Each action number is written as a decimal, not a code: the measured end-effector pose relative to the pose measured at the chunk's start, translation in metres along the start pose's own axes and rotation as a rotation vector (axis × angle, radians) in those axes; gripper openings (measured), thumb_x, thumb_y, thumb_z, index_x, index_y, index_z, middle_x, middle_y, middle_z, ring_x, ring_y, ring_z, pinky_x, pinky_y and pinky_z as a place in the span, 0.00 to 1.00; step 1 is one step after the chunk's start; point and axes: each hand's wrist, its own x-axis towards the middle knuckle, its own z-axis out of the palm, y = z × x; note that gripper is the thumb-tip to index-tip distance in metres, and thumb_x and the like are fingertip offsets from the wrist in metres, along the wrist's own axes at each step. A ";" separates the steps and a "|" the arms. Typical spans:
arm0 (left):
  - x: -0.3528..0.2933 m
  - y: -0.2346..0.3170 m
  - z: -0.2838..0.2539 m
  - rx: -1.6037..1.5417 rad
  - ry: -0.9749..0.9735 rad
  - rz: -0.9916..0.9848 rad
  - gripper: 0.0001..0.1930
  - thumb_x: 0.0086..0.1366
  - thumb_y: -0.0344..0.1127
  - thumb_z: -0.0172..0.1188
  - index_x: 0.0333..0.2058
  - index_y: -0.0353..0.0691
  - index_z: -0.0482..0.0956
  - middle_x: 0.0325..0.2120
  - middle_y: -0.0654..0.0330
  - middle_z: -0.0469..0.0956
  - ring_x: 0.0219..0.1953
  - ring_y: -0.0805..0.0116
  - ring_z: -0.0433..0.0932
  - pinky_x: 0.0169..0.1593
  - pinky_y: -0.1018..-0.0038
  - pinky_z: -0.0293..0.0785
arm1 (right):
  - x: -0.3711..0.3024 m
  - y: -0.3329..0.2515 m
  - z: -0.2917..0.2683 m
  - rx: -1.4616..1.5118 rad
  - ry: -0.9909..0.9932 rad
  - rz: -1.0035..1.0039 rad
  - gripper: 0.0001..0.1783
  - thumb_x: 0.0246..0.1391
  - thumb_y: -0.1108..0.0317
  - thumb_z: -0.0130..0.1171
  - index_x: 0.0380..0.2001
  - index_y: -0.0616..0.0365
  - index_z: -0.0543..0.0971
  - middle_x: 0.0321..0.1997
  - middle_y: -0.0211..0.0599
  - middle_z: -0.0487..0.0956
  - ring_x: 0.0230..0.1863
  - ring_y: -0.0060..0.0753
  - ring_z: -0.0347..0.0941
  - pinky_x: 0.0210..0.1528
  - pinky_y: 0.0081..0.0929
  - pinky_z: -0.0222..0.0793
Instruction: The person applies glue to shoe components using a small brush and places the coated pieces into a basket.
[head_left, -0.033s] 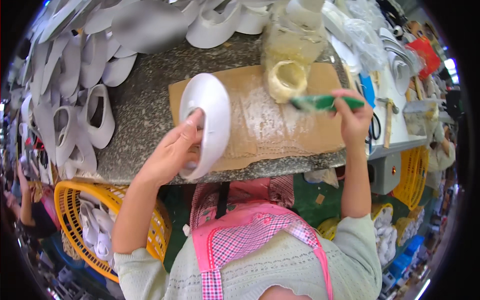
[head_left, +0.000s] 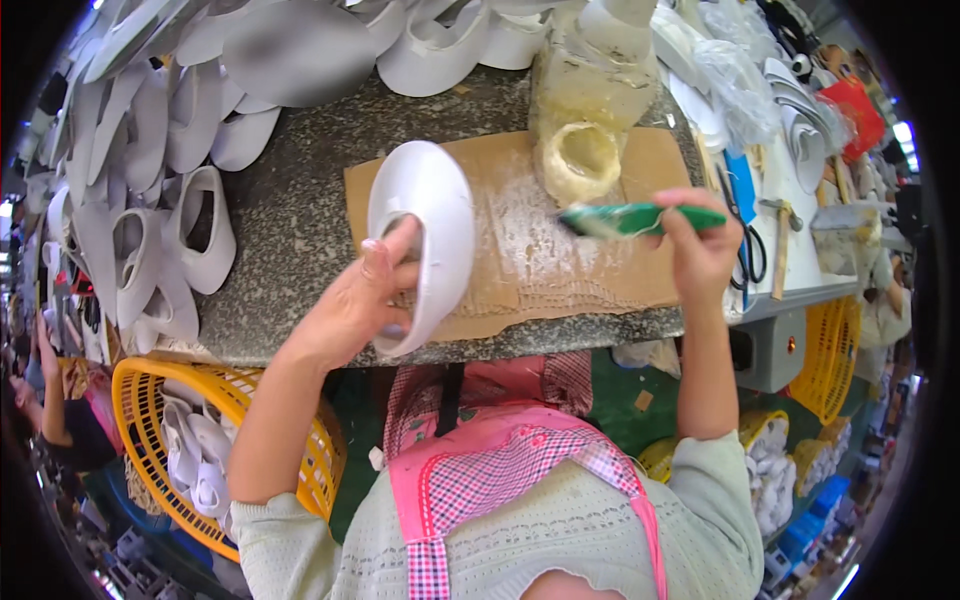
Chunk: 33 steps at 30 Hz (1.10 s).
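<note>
My left hand (head_left: pixel 365 290) grips a white shoe (head_left: pixel 447 245), its fingers inside the opening and the shoe turned up on its side above the table. Between the fingers and thumb of my right hand (head_left: pixel 705 245) is a green-handled brush (head_left: pixel 640 218), its dark bristle end pointing left. The brush hangs over a sheet of brown cardboard (head_left: pixel 510 290) smeared with white residue. Just behind the bristles lies a yellowish, glue-crusted plastic bottle (head_left: pixel 590 160) with its wide round mouth facing me. Brush and shoe are apart.
White shoes (head_left: pixel 205 230) crowd the left and far side of the speckled stone table (head_left: pixel 285 230). Scissors (head_left: pixel 750 255) and a hammer (head_left: pixel 782 225) lie at the right. A yellow basket (head_left: pixel 180 500) of shoes stands below left. Another person (head_left: pixel 75 410) is at far left.
The brush has moved left and slightly down, away from the bottle's mouth. My left hand and the shoe have shifted slightly right.
</note>
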 end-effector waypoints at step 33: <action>-0.013 0.033 -0.020 1.086 -0.033 0.508 0.17 0.51 0.43 0.56 0.35 0.36 0.77 0.34 0.51 0.76 0.36 0.59 0.74 0.38 0.66 0.70 | 0.027 0.005 -0.012 -0.334 -0.196 -0.328 0.07 0.46 0.80 0.56 0.31 0.60 0.78 0.29 0.32 0.77 0.31 0.21 0.72 0.33 0.15 0.66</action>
